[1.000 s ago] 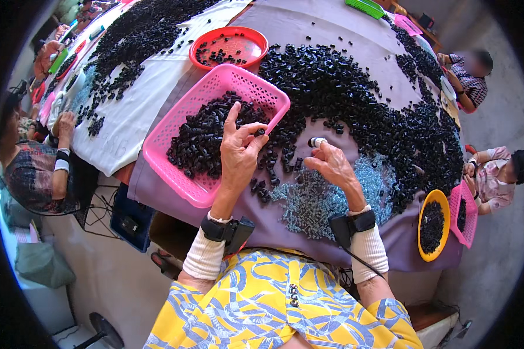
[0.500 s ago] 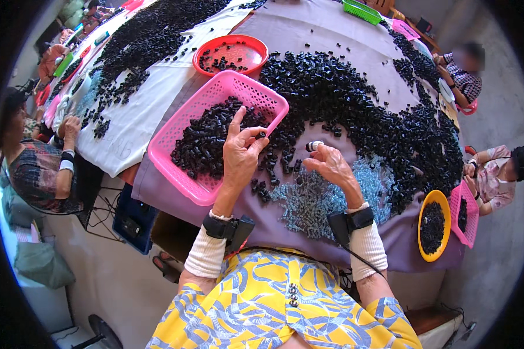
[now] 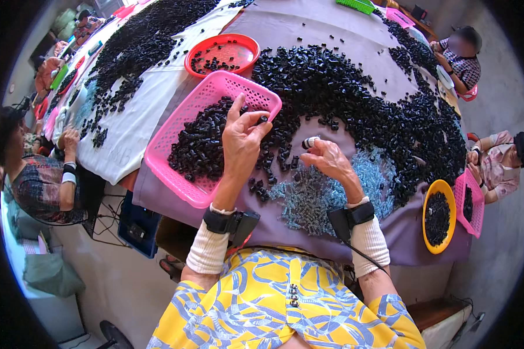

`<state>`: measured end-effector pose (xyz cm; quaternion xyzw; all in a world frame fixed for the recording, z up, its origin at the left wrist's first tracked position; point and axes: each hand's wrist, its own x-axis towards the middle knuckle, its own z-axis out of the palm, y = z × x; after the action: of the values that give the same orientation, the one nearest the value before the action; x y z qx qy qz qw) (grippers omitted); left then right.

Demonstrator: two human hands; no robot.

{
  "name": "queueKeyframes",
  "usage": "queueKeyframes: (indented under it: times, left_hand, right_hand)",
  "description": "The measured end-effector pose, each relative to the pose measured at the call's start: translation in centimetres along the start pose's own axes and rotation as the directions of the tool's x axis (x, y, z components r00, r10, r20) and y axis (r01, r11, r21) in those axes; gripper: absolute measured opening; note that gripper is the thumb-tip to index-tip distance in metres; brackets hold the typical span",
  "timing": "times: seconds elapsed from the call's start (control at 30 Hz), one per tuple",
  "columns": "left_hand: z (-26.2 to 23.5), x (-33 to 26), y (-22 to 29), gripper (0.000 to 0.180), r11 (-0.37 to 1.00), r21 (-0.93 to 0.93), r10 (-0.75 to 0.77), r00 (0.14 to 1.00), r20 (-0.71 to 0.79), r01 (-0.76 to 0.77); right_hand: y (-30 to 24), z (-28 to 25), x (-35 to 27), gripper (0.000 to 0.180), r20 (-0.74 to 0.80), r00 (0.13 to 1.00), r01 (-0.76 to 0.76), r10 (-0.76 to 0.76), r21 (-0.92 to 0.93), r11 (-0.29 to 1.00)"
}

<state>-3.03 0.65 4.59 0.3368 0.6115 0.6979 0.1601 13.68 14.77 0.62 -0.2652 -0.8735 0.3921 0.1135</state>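
Observation:
My left hand point(image 3: 242, 138) is raised over the right side of a pink plastic basket point(image 3: 183, 191), pinching a small black plastic piece point(image 3: 262, 120) between thumb and bent finger. Its index finger points up. Inside the basket lies a heap of similar black pieces point(image 3: 201, 139). My right hand point(image 3: 332, 161) hovers above a pile of small clear bluish pieces point(image 3: 308, 203), with white wrapping around one fingertip. The fingers of that hand are curled together, and whatever they might hold is too small to make out. Both wrists wear black straps over white sleeves.
A wide heap of black pieces point(image 3: 326, 75) curves across the purple-grey cloth. Behind the basket stands a red tray point(image 3: 239, 43) with some pieces in it. At the right edge sit a yellow bowl point(image 3: 427, 235) and another pink basket point(image 3: 476, 200). Other people sit around the tables.
The whole view has shifted slightly. My left hand keeps its pinch on the black piece, and my right hand has barely moved, its fingers still curled.

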Motion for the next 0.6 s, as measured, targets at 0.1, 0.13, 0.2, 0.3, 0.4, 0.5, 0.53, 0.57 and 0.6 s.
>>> queueKeyframes:
  times: [0.1, 0.13, 0.2, 0.3, 0.4, 0.5, 0.53, 0.57, 0.6]
  left_hand:
    - [1.0, 1.3, 0.7, 0.017, 0.998, -0.044, 0.043, 0.999, -0.026, -0.044]
    - [1.1, 1.8, 0.8, 0.017, 0.998, -0.016, 0.065, 0.997, -0.035, -0.066]
    - [1.2, 2.7, 0.6, 0.018, 0.997, -0.060, 0.053, 0.998, -0.046, -0.055]
    - [1.0, 2.1, 0.4, 0.017, 0.998, -0.058, 0.013, 1.000, -0.015, -0.014]
    - [1.2, 1.8, 0.1, 0.017, 0.996, -0.092, -0.006, 1.000, 0.001, 0.006]
    - [1.4, 1.8, 1.0, 0.017, 0.998, -0.066, -0.011, 1.000, 0.006, 0.012]
    - [1.5, 1.9, 1.3, 0.017, 0.999, -0.037, -0.009, 1.000, 0.011, 0.009]
    - [1.6, 2.0, 1.2, 0.017, 0.999, -0.037, -0.008, 1.000, 0.012, 0.008]
    - [1.6, 2.0, 1.1, 0.020, 0.999, -0.035, -0.001, 1.000, 0.028, 0.002]
  right_hand:
    - [-0.3, -0.1, -0.1, 0.033, 0.012, 1.000, -0.014, 0.013, 0.015, 1.000]
    - [-0.3, -0.1, -0.1, 0.032, 0.005, 1.000, -0.006, 0.006, 0.017, 1.000]
    - [-0.5, -0.3, 0.0, 0.032, 0.016, 1.000, -0.010, 0.009, 0.047, 0.999]
    - [0.0, -0.2, -0.1, 0.031, 0.015, 1.000, 0.000, -0.001, 0.063, 0.998]
    - [0.1, -0.2, 0.0, 0.031, 0.003, 1.000, 0.020, -0.020, 0.030, 0.999]
    - [-0.1, -0.2, -0.1, 0.031, 0.008, 1.000, 0.021, -0.021, 0.021, 1.000]
    - [-0.2, -0.2, -0.2, 0.031, 0.010, 1.000, 0.017, -0.017, 0.030, 0.999]
    - [-0.2, -0.3, -0.3, 0.031, 0.009, 1.000, 0.017, -0.017, 0.030, 0.999]
    - [-0.3, -0.2, -0.3, 0.031, 0.006, 1.000, 0.012, -0.012, 0.037, 0.999]
